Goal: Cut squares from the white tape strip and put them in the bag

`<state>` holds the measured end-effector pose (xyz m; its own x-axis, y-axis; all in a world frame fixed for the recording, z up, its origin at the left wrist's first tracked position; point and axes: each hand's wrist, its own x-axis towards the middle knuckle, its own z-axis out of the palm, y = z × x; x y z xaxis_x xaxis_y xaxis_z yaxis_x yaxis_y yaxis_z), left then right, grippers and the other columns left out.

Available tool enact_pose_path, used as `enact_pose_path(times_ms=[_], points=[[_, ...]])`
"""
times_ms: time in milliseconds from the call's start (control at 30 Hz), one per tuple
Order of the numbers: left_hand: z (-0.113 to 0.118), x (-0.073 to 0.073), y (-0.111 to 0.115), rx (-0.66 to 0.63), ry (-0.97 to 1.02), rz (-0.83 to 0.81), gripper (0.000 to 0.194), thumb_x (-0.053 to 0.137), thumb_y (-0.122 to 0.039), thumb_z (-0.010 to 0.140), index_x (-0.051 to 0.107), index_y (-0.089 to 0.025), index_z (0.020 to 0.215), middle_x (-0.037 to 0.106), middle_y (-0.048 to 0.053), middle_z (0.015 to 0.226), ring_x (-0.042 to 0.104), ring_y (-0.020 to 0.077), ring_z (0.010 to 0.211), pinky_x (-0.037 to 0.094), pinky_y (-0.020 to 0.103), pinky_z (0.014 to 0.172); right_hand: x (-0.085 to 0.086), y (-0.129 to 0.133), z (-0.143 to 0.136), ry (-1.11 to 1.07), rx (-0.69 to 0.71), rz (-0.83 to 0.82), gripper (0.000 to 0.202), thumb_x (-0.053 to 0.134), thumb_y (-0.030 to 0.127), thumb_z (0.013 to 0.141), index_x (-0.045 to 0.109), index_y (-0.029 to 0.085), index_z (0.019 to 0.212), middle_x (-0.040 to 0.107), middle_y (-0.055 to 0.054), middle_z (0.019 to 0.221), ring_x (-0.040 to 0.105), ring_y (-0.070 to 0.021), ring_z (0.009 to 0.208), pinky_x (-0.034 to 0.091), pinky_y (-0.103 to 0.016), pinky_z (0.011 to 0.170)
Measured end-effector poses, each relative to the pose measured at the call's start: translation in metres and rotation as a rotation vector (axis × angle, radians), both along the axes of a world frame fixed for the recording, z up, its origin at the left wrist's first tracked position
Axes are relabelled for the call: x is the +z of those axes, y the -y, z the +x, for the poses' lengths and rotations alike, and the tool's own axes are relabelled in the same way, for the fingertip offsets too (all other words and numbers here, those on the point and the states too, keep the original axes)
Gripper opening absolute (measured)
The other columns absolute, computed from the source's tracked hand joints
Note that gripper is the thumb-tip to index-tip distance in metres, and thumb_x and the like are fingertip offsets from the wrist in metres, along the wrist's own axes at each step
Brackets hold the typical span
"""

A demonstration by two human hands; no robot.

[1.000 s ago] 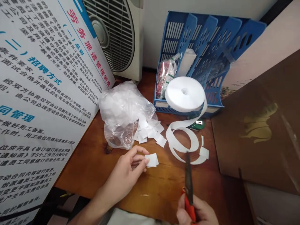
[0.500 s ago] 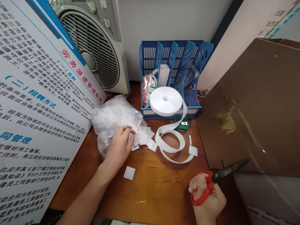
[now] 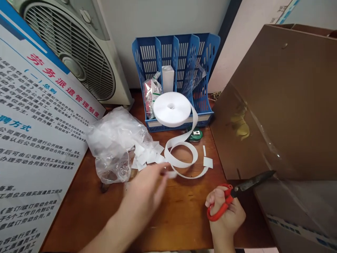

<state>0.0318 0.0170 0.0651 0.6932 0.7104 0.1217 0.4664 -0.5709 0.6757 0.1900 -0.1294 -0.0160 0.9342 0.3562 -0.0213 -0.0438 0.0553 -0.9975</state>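
My left hand (image 3: 147, 186), smeared by motion, is over the table in front of the cut white pieces (image 3: 144, 153). A pale piece (image 3: 171, 174) shows at its fingertips, but whether they grip it is unclear. My right hand (image 3: 225, 212) is wrapped round the red handles of the scissors (image 3: 246, 186), whose dark blades point right. A white roll of tape (image 3: 172, 109) rests against the blue rack, its strip curling down onto the table. One white square (image 3: 207, 162) lies at the strip's end. The clear plastic bag (image 3: 116, 130) holds white pieces.
Behind the roll stands a blue rack (image 3: 181, 121) with packets inside. A green tape measure (image 3: 195, 135) lies before it. A fan (image 3: 76, 52) and a printed board (image 3: 34, 116) stand left; a brown box (image 3: 279, 105) stands right.
My left hand has left the pile by the bag and moved right and nearer. The lone square on the near table no longer shows. The view has shifted; my right hand still holds the scissors.
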Motion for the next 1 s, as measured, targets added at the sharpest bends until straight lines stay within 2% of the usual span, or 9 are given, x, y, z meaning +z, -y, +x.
enact_pose_path(times_ms=[133,267,400,500,567,633,767,867,1000], points=[[0.048,-0.007,0.032,-0.318,-0.028,-0.09,0.017,0.055,-0.015,0.095,0.069,-0.02,0.103,0.072,0.006,0.104,0.067,0.0228,0.097,0.053,0.037,0.088,0.001,0.0,0.001,0.063,-0.028,0.028,0.026,0.073,0.035,0.087,0.056,0.018,0.076,0.052,0.007,0.055,0.05,-0.01,0.044,0.043,-0.023,0.044],[0.084,-0.034,0.038,-0.309,-0.048,0.149,0.005,0.068,-0.013,0.086,0.072,-0.013,0.088,0.06,0.018,0.138,0.059,0.0345,0.123,0.049,0.046,0.101,-0.001,0.002,0.002,0.101,-0.025,0.031,0.029,0.071,0.037,0.087,0.055,0.018,0.074,0.051,0.007,0.055,0.051,-0.0108,0.045,0.042,-0.024,0.044],[0.095,-0.057,0.034,-0.293,0.003,0.265,0.006,0.066,-0.007,0.087,0.071,-0.01,0.085,0.075,0.013,0.091,0.071,0.0293,0.089,0.055,0.044,0.083,-0.004,0.002,0.002,0.134,-0.034,0.008,0.028,0.073,0.037,0.085,0.057,0.018,0.074,0.052,0.006,0.054,0.05,-0.0113,0.044,0.042,-0.024,0.042],[0.088,-0.049,0.031,-0.286,0.117,0.234,0.011,0.062,-0.008,0.091,0.071,-0.013,0.095,0.076,0.007,0.09,0.072,0.0224,0.085,0.055,0.037,0.08,-0.002,0.0,0.003,0.177,-0.064,-0.027,0.025,0.074,0.036,0.086,0.061,0.016,0.076,0.061,0.002,0.064,0.052,-0.0101,0.046,0.042,-0.024,0.046],[0.078,-0.031,0.027,-0.192,0.371,0.056,0.014,0.063,-0.011,0.092,0.071,-0.016,0.102,0.077,0.005,0.102,0.071,0.0185,0.096,0.054,0.032,0.088,0.001,-0.002,0.003,0.198,-0.081,-0.036,0.025,0.071,0.037,0.088,0.063,0.016,0.078,0.066,0.0,0.072,0.052,-0.009,0.047,0.042,-0.024,0.049],[0.064,-0.007,0.02,0.046,0.662,-0.31,0.007,0.069,-0.016,0.09,0.074,-0.019,0.094,0.076,0.003,0.098,0.07,0.0163,0.097,0.053,0.028,0.091,0.006,-0.002,0.001,0.204,-0.073,-0.042,0.027,0.07,0.039,0.089,0.062,0.016,0.077,0.066,-0.001,0.07,0.052,-0.0091,0.047,0.042,-0.025,0.05],[0.033,0.028,0.006,0.376,1.139,-0.972,0.01,0.078,-0.023,0.084,0.07,-0.021,0.091,0.073,-0.001,0.087,0.067,0.0094,0.077,0.054,0.018,0.073,0.021,-0.006,-0.02,0.066,0.118,-0.087,0.036,0.066,0.045,0.091,0.063,0.016,0.071,0.067,-0.003,0.064,0.055,-0.0117,0.048,0.043,-0.024,0.047],[0.017,0.026,0.004,0.481,1.284,-1.171,0.015,0.08,-0.019,0.082,0.067,-0.019,0.089,0.067,-0.003,0.077,0.063,0.0067,0.069,0.052,0.014,0.067,0.035,-0.016,-0.048,-0.174,0.311,-0.094,0.04,0.062,0.052,0.091,0.058,0.017,0.072,0.067,-0.003,0.057,0.057,-0.0136,0.046,0.044,-0.023,0.044],[0.007,-0.003,0.019,0.527,1.202,-1.23,0.013,0.076,-0.019,0.086,0.064,-0.017,0.091,0.066,0.0,0.088,0.062,0.0087,0.082,0.052,0.018,0.08,0.047,-0.034,-0.072,-0.308,0.34,0.064,0.037,0.065,0.053,0.089,0.053,0.019,0.083,0.075,-0.009,0.088,0.061,-0.0113,0.046,0.041,-0.02,0.038]])
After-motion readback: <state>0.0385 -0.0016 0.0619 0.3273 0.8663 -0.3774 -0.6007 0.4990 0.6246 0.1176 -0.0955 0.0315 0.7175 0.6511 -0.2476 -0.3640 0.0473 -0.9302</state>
